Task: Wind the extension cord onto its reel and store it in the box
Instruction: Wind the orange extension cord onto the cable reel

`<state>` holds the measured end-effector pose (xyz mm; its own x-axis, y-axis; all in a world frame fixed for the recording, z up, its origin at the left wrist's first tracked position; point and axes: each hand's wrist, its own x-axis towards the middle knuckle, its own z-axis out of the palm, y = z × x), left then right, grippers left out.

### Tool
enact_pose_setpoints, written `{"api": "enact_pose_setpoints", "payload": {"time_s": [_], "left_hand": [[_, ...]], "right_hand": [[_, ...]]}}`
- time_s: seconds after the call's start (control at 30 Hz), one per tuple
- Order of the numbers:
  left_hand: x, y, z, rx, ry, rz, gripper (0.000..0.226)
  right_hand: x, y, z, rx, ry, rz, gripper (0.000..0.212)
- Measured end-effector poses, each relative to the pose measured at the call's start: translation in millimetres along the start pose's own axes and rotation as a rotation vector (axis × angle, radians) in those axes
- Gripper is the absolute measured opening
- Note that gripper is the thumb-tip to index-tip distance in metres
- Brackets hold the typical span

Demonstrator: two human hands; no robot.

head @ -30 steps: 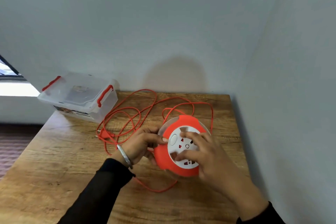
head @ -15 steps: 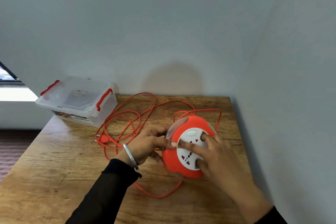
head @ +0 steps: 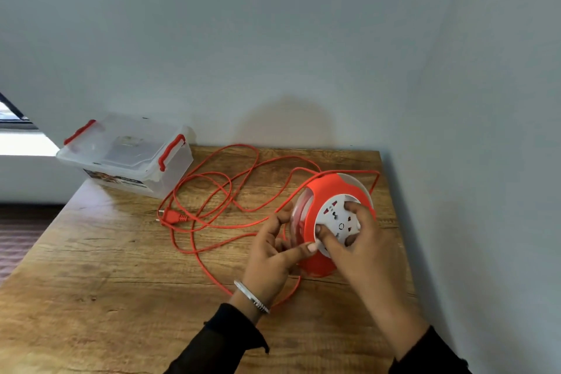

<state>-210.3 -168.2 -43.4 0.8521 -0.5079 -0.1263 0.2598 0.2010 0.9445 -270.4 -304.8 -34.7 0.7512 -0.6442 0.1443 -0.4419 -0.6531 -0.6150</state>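
Observation:
An orange reel with a white socket face stands tilted on edge at the right of the wooden table. My right hand lies on the socket face, fingers gripping it. My left hand holds the reel's left rim, thumb on the orange edge, where the orange cord enters. Most of the cord lies in loose loops across the table's middle, with its plug to the left. A clear plastic box with red latches and its lid on sits at the back left corner.
Grey walls close the table at the back and along its right edge. The table's left edge drops to a dark floor. A bright window ledge lies beyond the box.
The reel has turned in my hands and tipped more onto its edge, its socket face rotating. The loop of cord near my left wrist has shifted. The view has moved slightly left.

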Motion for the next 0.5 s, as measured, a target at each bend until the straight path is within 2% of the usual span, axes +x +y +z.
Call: {"api": "enact_pose_setpoints", "payload": {"time_s": [0.07,0.17,0.3,0.33,0.43,0.5], "left_hand": [[-4,-7,3,-0.026,0.027,0.019,0.050],[-13,-22,12,-0.019,0.112,0.096,0.051],[-25,-44,18,0.269,0.273,0.278,0.050],[-26,-47,18,0.311,0.297,0.303,0.051],[-28,-50,17,0.314,0.310,0.308,0.051],[-27,-47,15,0.293,0.308,0.258,0.050]], "right_hand": [[0,1,3,0.124,-0.048,0.096,0.068],[1,1,8,0.455,-0.123,0.296,0.062],[5,-6,6,0.926,-0.238,0.583,0.030],[5,-7,4,0.977,-0.279,0.637,0.024],[6,-8,3,1.034,-0.407,0.740,0.033],[5,-12,0,1.056,-0.421,0.743,0.033]]}}
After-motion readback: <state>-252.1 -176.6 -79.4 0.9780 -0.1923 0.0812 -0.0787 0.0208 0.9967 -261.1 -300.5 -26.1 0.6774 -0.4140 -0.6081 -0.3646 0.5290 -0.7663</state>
